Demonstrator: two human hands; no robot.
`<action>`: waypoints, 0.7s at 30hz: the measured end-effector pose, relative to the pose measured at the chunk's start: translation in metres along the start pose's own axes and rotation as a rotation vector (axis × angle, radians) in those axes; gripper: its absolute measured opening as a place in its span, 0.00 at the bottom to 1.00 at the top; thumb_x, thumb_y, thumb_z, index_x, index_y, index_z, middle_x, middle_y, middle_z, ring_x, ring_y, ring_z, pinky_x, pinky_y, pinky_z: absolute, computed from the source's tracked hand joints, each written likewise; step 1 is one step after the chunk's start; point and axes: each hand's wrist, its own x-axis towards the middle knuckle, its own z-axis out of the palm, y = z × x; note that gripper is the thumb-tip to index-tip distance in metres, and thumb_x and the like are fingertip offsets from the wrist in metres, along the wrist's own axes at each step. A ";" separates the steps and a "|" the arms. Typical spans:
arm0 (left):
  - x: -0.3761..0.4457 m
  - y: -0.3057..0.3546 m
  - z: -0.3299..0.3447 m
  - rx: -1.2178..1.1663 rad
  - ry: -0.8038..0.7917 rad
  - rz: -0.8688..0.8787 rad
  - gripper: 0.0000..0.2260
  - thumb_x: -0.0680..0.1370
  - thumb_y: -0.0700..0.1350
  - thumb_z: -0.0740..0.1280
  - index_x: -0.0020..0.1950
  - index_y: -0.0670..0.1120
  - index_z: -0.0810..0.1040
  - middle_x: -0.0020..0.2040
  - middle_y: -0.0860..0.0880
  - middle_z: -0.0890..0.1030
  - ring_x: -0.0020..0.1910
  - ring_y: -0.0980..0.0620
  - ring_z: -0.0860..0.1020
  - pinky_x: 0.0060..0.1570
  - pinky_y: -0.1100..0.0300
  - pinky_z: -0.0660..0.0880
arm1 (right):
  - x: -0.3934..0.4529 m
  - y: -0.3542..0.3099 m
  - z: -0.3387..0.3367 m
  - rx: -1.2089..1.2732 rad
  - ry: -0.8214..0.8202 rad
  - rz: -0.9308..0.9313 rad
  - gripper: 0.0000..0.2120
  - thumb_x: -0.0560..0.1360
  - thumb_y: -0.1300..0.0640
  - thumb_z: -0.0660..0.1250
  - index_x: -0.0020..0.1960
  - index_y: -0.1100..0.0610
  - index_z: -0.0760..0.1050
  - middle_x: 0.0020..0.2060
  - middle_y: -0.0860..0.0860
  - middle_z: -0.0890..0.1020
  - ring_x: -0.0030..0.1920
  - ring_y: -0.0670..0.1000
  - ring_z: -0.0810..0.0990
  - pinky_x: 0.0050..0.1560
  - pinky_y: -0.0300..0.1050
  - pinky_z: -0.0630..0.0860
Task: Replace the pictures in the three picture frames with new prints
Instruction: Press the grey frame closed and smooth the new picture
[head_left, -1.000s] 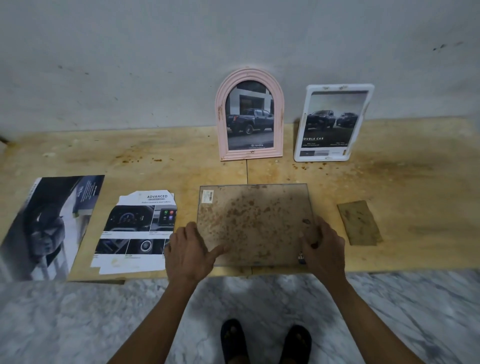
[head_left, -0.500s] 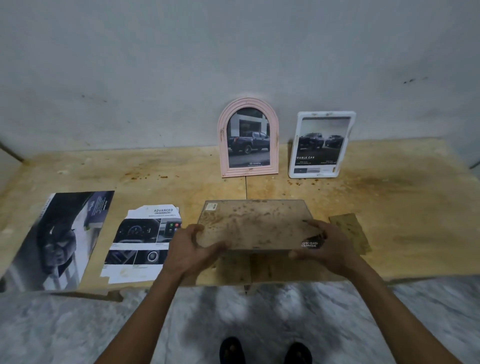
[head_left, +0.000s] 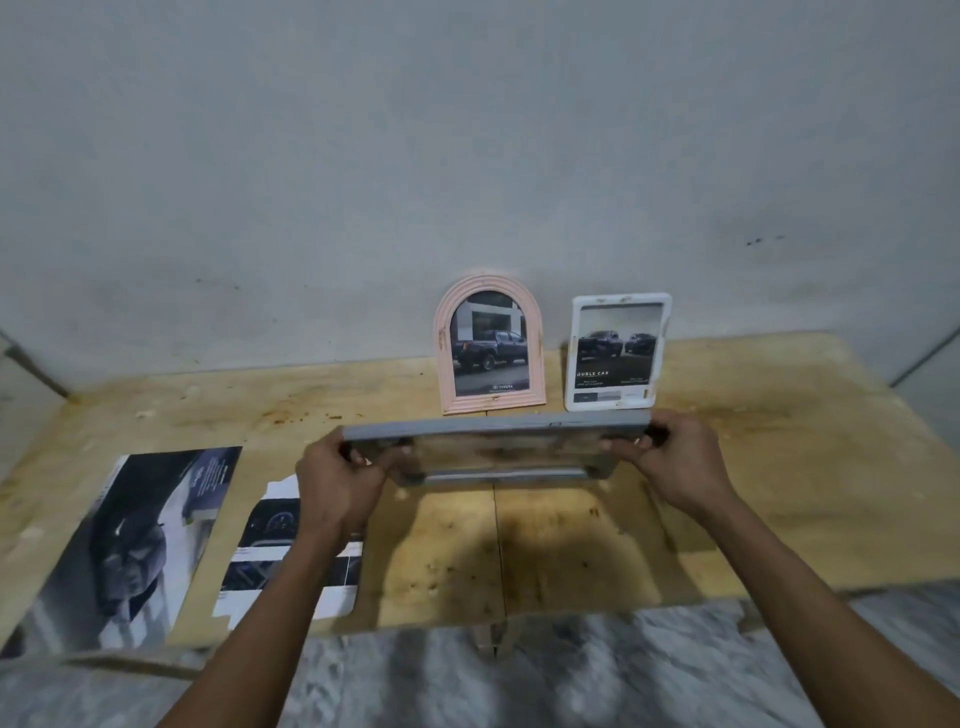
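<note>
Hanging above the middle of the wooden table (head_left: 779, 467), a grey rectangular picture frame (head_left: 493, 431) is held in the air by both hands, clear of the surface. It is tilted so that its long top edge faces the camera, and the glass side below is blurred. Its shadow falls on the wood under it.

On the far side of the table two other frames stand upright against the wall (head_left: 467, 156). The pink arched frame (head_left: 491, 345) shows a dark pickup truck. Just beside it on the right, the white rectangular frame (head_left: 618, 351) shows two dark cars with some text. On the left part of the table lie two loose prints. The large dark print (head_left: 140, 540) is at the far left, and the smaller print with car details (head_left: 275, 525) is partly hidden under the left forearm.

The table is pale plywood with brown stains and a seam in the middle. The wall is plain grey with some small marks. The floor (head_left: 623, 675) in front is grey marble.

The left hand (head_left: 337, 483) closes on the left end of the grey frame, thumb on the near side. The right hand (head_left: 680, 462) closes on the right end in the same way.
</note>
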 end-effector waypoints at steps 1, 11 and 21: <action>0.002 0.007 0.002 -0.051 0.007 0.009 0.16 0.66 0.51 0.81 0.46 0.46 0.81 0.43 0.49 0.83 0.43 0.52 0.80 0.40 0.58 0.76 | 0.003 -0.006 0.000 0.011 0.018 -0.027 0.14 0.66 0.49 0.78 0.49 0.54 0.82 0.42 0.53 0.84 0.43 0.54 0.82 0.45 0.53 0.80; 0.003 0.005 0.044 0.088 -0.053 -0.319 0.40 0.60 0.53 0.84 0.64 0.43 0.67 0.54 0.45 0.76 0.51 0.43 0.77 0.51 0.52 0.76 | 0.007 0.014 0.046 0.029 0.017 0.266 0.25 0.72 0.46 0.72 0.65 0.53 0.69 0.52 0.53 0.80 0.49 0.56 0.80 0.43 0.46 0.77; -0.002 -0.074 0.102 0.249 -0.115 -0.250 0.41 0.52 0.53 0.85 0.59 0.42 0.73 0.53 0.42 0.80 0.49 0.42 0.79 0.50 0.46 0.80 | 0.015 0.095 0.098 -0.148 -0.001 0.320 0.34 0.62 0.46 0.80 0.63 0.57 0.74 0.49 0.55 0.81 0.48 0.57 0.79 0.48 0.51 0.77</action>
